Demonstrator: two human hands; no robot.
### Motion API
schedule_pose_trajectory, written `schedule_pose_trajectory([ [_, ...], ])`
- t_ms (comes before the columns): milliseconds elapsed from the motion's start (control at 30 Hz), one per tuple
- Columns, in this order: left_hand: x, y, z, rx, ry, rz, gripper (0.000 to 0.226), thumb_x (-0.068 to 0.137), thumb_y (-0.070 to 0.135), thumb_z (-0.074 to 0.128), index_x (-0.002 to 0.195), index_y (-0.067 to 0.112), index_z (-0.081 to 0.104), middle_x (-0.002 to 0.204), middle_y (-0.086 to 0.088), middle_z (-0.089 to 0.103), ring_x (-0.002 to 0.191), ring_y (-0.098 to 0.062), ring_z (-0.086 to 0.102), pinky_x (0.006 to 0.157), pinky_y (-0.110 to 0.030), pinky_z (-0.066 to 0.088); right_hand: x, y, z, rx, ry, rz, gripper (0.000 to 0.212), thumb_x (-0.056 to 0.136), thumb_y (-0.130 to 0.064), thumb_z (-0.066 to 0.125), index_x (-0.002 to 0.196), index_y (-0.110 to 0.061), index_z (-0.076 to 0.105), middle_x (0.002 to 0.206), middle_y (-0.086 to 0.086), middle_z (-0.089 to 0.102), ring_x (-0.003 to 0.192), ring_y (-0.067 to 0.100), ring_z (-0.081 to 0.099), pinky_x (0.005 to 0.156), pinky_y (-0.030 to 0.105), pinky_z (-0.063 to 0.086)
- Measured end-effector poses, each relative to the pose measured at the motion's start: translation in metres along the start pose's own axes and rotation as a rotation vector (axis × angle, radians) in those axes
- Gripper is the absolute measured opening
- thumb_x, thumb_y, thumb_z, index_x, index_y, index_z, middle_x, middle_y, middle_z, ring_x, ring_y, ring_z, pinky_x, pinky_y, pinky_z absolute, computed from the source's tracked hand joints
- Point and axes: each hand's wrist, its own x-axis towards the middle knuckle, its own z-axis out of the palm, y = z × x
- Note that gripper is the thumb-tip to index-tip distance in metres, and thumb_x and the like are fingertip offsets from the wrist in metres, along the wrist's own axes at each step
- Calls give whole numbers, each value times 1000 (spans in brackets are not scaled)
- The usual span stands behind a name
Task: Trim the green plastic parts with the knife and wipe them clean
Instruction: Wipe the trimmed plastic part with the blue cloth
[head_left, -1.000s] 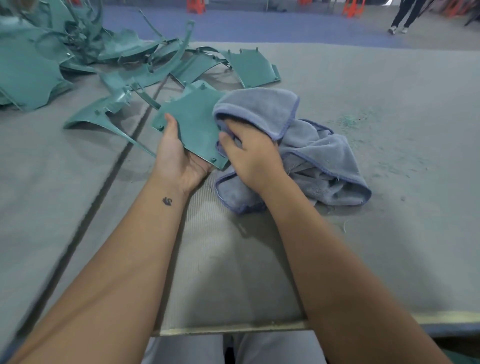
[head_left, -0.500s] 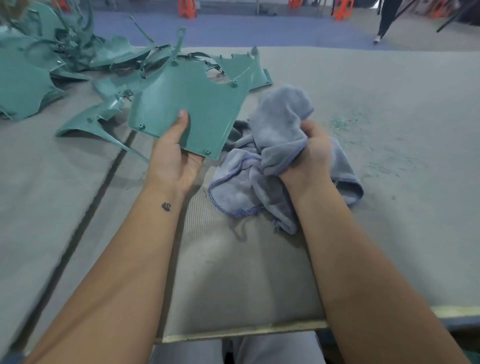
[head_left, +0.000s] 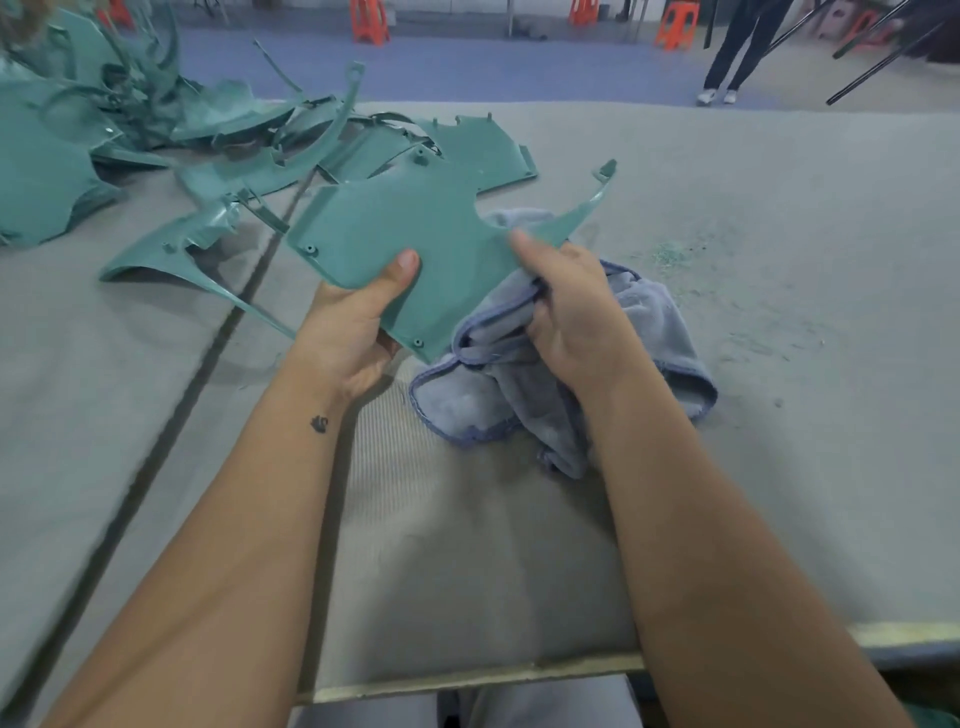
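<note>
Two bare forearms reach forward over the grey table (head_left: 779, 467), meeting at a green plastic part (head_left: 415, 228) held up off the surface. The left hand (head_left: 353, 332) grips the part's near left edge, thumb laid flat on its upper face and fingers hidden beneath it. The right hand (head_left: 566, 317) holds a bunched grey-blue cloth (head_left: 649, 332), fingers curled into the folds, with the thumb pressed on the part's right side where it narrows into a curved arm. The cloth hangs from that hand, its lower folds resting on the table under the part. A pile of green parts (head_left: 130, 130) lies far left. Green shavings (head_left: 670, 254) speckle the table right of the cloth.
</note>
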Motion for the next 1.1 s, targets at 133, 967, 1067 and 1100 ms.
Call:
schedule_pose_trajectory([
  [133, 1, -1, -4, 58, 18, 0, 31, 82, 5, 63, 112, 12, 64, 99, 0, 75, 94, -19, 71, 77, -36, 59, -1, -16, -13, 510, 38, 148, 49, 91, -19, 33, 132, 4, 47, 141, 26, 45, 132, 40, 43, 110, 52, 33],
  [967, -2, 15, -30, 55, -270, -220, 52, 49, 19, 94, 99, 18, 78, 106, -4, 74, 99, -21, 71, 73, -34, 60, 8, -14, -15, -228, 502, -65, 36, 100, -40, 46, 88, -12, 64, 75, 1, 66, 72, 18, 68, 67, 33, 60],
  [1067, -3, 21, -38, 67, -335, -269, 69, 37, 25, 100, 102, 18, 77, 109, -6, 73, 101, -22, 70, 74, -35, 60, 11, -16, -19, -106, 569, -100, 37, 100, -41, 48, 80, -13, 63, 63, -3, 69, 59, 14, 69, 54, 26, 56],
  [1100, -3, 22, -39, 60, -340, -281, 70, 38, 25, 100, 103, 17, 77, 111, -6, 73, 102, -23, 70, 74, -36, 60, 10, -18, -19, -70, 575, -108, 37, 100, -40, 47, 80, -12, 62, 58, -5, 68, 55, 12, 68, 50, 24, 54],
])
